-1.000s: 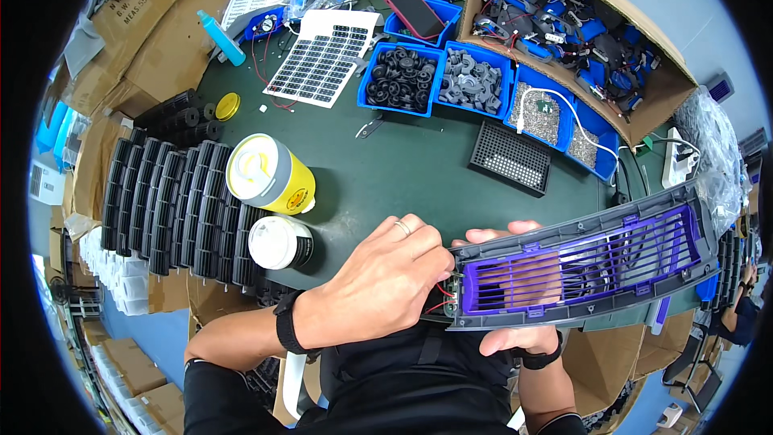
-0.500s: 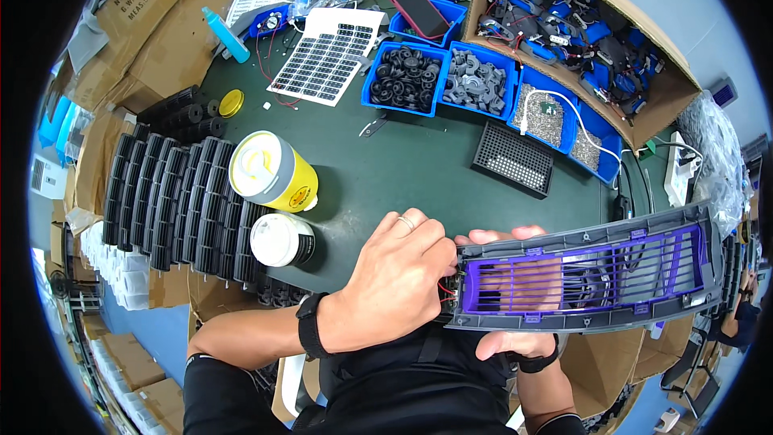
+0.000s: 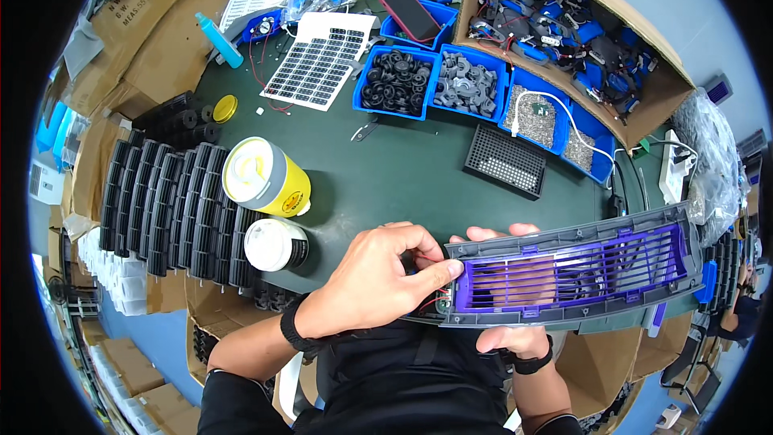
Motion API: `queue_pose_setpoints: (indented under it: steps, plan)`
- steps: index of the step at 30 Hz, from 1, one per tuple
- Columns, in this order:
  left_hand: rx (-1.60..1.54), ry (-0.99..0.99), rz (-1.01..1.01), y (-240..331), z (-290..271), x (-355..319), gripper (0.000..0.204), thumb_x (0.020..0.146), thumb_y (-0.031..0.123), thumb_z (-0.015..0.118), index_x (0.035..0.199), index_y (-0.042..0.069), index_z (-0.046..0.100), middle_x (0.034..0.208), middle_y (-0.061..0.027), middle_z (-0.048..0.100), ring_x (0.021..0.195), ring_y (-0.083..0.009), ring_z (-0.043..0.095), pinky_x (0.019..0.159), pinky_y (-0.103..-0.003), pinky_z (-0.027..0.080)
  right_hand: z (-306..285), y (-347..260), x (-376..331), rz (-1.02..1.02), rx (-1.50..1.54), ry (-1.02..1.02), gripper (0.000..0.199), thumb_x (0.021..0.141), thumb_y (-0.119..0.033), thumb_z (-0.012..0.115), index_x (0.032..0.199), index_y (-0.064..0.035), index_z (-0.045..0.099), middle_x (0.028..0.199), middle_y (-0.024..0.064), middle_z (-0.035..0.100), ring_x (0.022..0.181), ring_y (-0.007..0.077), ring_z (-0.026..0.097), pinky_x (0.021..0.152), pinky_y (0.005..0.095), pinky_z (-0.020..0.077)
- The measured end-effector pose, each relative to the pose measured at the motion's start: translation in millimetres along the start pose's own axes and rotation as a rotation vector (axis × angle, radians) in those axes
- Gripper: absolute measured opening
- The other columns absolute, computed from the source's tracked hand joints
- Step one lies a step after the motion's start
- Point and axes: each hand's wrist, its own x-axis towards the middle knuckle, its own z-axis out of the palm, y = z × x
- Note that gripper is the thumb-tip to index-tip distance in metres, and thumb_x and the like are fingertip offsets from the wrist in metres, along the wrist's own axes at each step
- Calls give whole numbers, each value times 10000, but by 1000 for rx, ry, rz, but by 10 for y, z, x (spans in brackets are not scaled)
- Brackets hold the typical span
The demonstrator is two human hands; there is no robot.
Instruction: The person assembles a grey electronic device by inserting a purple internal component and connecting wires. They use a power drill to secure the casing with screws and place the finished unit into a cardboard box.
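Note:
A long grey frame with a purple slatted grille [image 3: 564,274] is held over the table's near edge, tilted up to the right. My right hand [image 3: 515,341] supports it from below, thumb at the near edge and fingers past the far edge; the palm shows through the slats. My left hand [image 3: 378,278] is closed at the frame's left end, thumb tip on the corner and index finger curled beside it. Part of the left fingers' grip is hidden. Red wires and a small green circuit board [image 3: 443,301] show just below that thumb.
Left of my hands stand a yellow-grey cup [image 3: 270,177], a white-lidded jar [image 3: 270,245] and stacked black ribbed rollers [image 3: 165,209]. Blue bins [image 3: 394,83] of small parts, a black perforated tray [image 3: 506,161] and a carton [image 3: 660,109] of blue-black parts lie beyond.
My left hand has turned so its thumb now shows on the frame's corner, where the knuckles were uppermost before. The right hand keeps its hold. The whole view has shifted slightly.

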Motion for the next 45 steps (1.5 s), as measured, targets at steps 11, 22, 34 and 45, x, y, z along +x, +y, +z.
queue_pose_setpoints:
  steps: [11, 22, 34, 45]
  plan:
    - [61, 228, 180, 76, -70, -140, 228, 881, 181, 854, 965, 4, 738, 942, -141, 728, 888, -224, 696, 822, -354, 543, 21, 50, -57, -23, -43, 63, 1290, 620, -267, 1067, 1574, -70, 221, 1538, 249, 486, 1442, 414, 509, 1190, 581, 446]
    - [364, 278, 939, 443, 831, -498, 316, 885, 100, 676, 1160, -29, 762, 1235, -154, 740, 1191, -305, 715, 980, -395, 581, -509, -233, -469, -14, -608, -41, 565, 1038, -441, 610, 1483, -101, 540, 1597, 230, 482, 1561, 380, 363, 1278, 626, 231]
    - [326, 263, 886, 416, 545, -369, 484, 665, -66, 788, 1145, -42, 738, 1150, -168, 760, 1027, -328, 757, 878, -411, 587, -682, -325, 36, -411, -1952, -75, 526, 907, -367, 633, 1370, -119, 640, 1251, 119, 643, 1210, 296, 625, 1112, 556, 426]
    - [357, 61, 730, 268, 336, 61, 458, 828, -2, 772, 1277, 36, 686, 1022, -130, 716, 916, -354, 689, 835, -431, 534, -826, -942, -868, -332, -1678, 405, 288, 838, -1, 800, 1121, -22, 750, 951, 136, 761, 855, 301, 741, 808, 394, 578]
